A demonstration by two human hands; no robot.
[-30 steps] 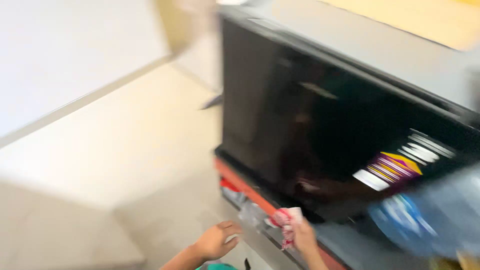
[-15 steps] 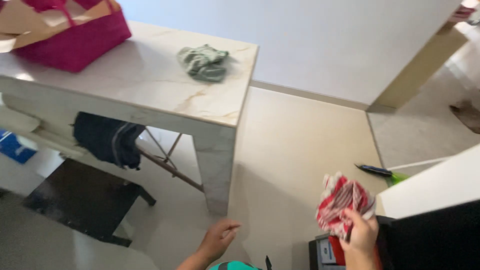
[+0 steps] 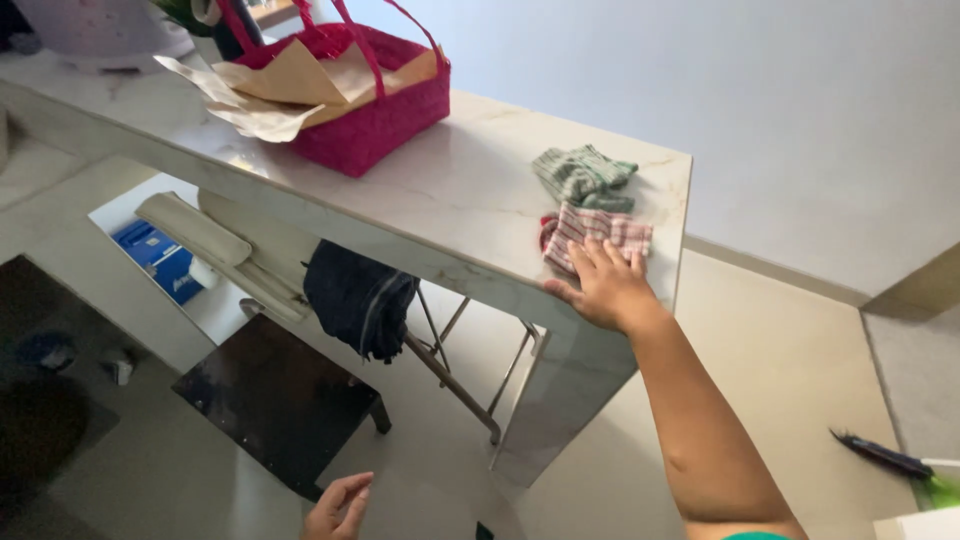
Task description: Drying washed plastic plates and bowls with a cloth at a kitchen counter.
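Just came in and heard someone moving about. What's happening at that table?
A person's right hand rests flat on a red-and-white striped cloth near the end of a marble-look table, beside a crumpled green cloth. The left hand hangs open and empty, low over the floor. Further along the table stands a pink woven basket with brown paper in it.

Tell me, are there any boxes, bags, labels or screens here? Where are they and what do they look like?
Pink woven basket: on the marble table, boxy, with thin handles.
Brown paper: crumpled, sticking out of the basket.
Blue box: on the floor under the table, rectangular.
No screens or signs in view.
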